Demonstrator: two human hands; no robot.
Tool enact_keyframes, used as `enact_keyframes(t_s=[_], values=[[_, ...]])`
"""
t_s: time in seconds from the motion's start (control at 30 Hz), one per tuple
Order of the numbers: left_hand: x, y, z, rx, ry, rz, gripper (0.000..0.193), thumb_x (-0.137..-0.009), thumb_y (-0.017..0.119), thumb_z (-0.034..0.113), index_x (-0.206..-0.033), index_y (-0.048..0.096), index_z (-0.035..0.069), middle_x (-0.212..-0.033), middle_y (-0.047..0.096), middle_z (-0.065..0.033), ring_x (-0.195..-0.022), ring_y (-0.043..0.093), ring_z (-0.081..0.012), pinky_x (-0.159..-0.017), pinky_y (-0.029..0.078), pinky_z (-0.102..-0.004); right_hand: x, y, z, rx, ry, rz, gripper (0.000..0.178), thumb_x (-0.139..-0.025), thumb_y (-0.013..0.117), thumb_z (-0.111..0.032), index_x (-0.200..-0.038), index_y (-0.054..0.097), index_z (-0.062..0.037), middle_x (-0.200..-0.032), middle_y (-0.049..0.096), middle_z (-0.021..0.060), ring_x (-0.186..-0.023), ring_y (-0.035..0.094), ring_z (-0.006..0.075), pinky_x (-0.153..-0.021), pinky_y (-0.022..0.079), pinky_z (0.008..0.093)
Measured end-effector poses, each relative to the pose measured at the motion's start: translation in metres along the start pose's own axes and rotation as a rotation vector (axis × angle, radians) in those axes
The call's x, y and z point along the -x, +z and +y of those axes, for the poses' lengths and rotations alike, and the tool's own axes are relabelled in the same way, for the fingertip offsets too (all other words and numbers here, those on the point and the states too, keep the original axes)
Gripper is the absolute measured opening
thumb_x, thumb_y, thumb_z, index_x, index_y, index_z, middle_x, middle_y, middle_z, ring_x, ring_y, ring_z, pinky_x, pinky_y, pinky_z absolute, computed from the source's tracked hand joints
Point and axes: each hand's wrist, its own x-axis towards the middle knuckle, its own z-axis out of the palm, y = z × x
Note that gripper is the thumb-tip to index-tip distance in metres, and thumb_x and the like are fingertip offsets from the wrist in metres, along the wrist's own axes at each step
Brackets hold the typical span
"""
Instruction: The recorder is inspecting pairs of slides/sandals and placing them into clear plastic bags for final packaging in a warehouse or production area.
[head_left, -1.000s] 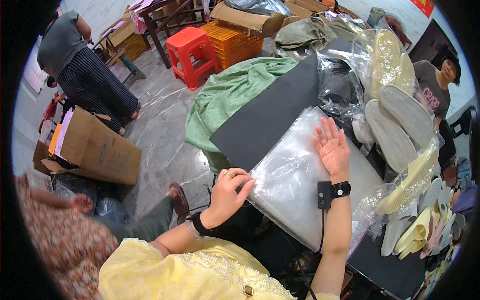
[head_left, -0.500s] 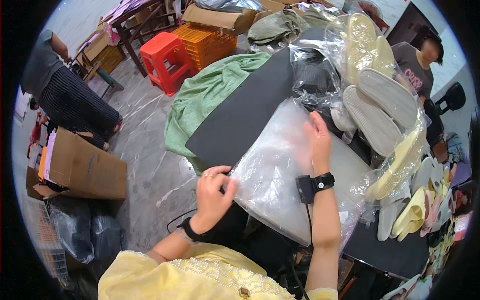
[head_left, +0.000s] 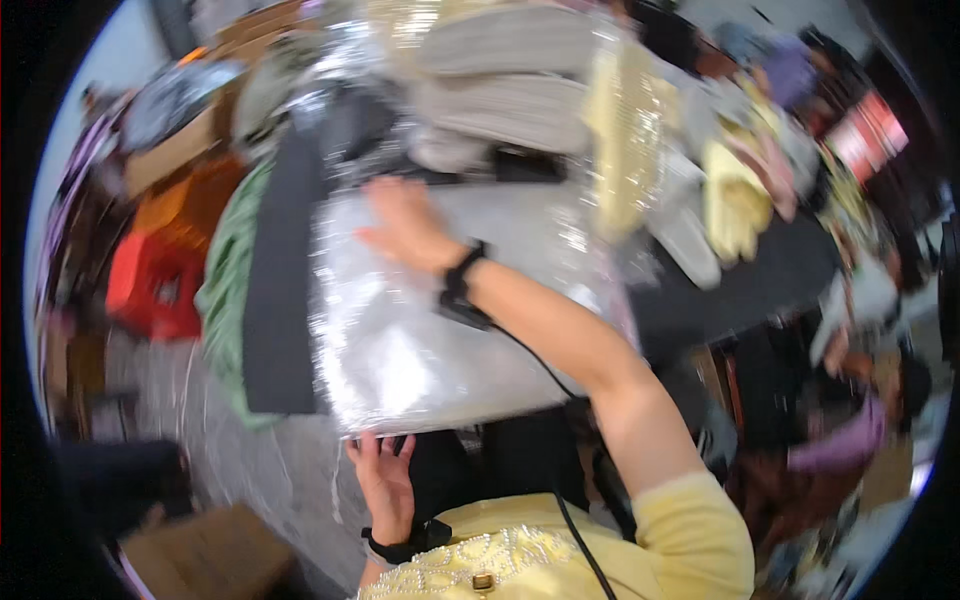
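Note:
A stack of clear plastic bags (head_left: 440, 365) lies across the table in front of me, bright with glare. My right hand (head_left: 405, 228) reaches over it, fingers stretched out near its far left part, a little blurred. At the near left corner of the stack, my left hand (head_left: 383, 482) is palm up with its fingers apart, the tips touching or just under the edge. Beyond the bags lie grey slippers (head_left: 500, 108) with ribbed soles, and a yellow slipper (head_left: 617, 150) in clear wrapping.
Loose pale slippers (head_left: 735, 195) spread over the black table (head_left: 735, 290) on the right. Green cloth (head_left: 232, 290) hangs along the left side. A red stool (head_left: 158, 288), an orange crate (head_left: 190, 212) and a cardboard box (head_left: 210, 555) stand on the floor to the left.
My view has swung to the right, so the stool and crate sit farther left. My right hand has moved to the stack's far left part; the left has turned palm up.

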Motion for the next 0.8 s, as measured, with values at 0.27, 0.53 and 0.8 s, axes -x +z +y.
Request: enact_keyframes(t_s=[0.27, 0.53, 0.8], values=[[-0.011, 0.036, -0.009, 0.024, -0.296, -0.188, 0.058, -0.087, 0.064, 0.044, -0.131, 0.044, 0.012, -0.126, 0.048, -0.0117, -0.114, 0.048, -0.0276, -0.094, 0.042, -0.0481, -0.003, 0.003, 0.027, 0.009, 0.231, -0.11, 0.044, -0.081, 0.063, -0.036, -0.113, 0.061, -0.0055, -0.11, 0.062, 0.0173, -0.11, 0.055, 0.0343, -0.101, 0.034, 0.0526], [-0.019, 0.022, -0.002, 0.052, -0.359, -0.134, 0.047, -0.089, 0.063, 0.039, -0.127, 0.05, 0.016, -0.127, 0.052, -0.0052, -0.118, 0.045, -0.0235, -0.1, 0.036, -0.0431, -0.006, -0.011, 0.011, 0.083, 0.139, -0.221, 0.04, -0.083, 0.06, -0.042, -0.099, 0.066, -0.0058, -0.092, 0.066, 0.0177, -0.091, 0.064, 0.0349, -0.079, 0.05, 0.0468], [-0.016, 0.048, 0.013, -0.064, -0.436, -0.047, 0.053, -0.088, 0.058, 0.053, -0.131, 0.045, 0.024, -0.129, 0.051, -0.0001, -0.117, 0.044, -0.0199, -0.097, 0.03, -0.0446, -0.006, -0.031, 0.018, 0.026, 0.144, -0.208, 0.034, -0.087, 0.059, -0.025, -0.118, 0.061, -0.0127, -0.106, 0.063, 0.0127, -0.1, 0.059, 0.0314, -0.084, 0.044, 0.0463]])
